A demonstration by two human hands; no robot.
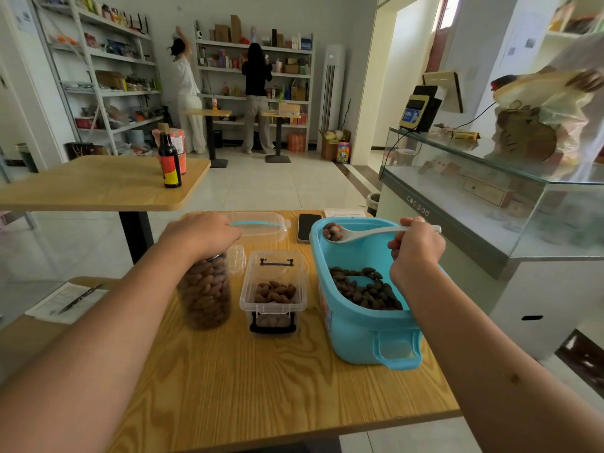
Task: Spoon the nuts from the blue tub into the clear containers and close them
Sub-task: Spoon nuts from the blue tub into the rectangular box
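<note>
Both forearms reach out over the wooden table (261, 380), the left hand (202, 232) curled over the top of the tall full jar (206, 289) and the right hand (416, 246) pinching the handle of the white spoon (366, 233), whose bowl holds nuts above the far end of the blue tub (362, 328). Just left of the tub the small clear box (274, 289) stands open and only part filled, so I judge the spoon should travel level and low across the rim, then tip slowly over the box's middle.

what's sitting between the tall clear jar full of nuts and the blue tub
In the head view, a small clear plastic box with black latches, open and partly filled with nuts, stands between the tall clear jar and the blue tub.
</note>
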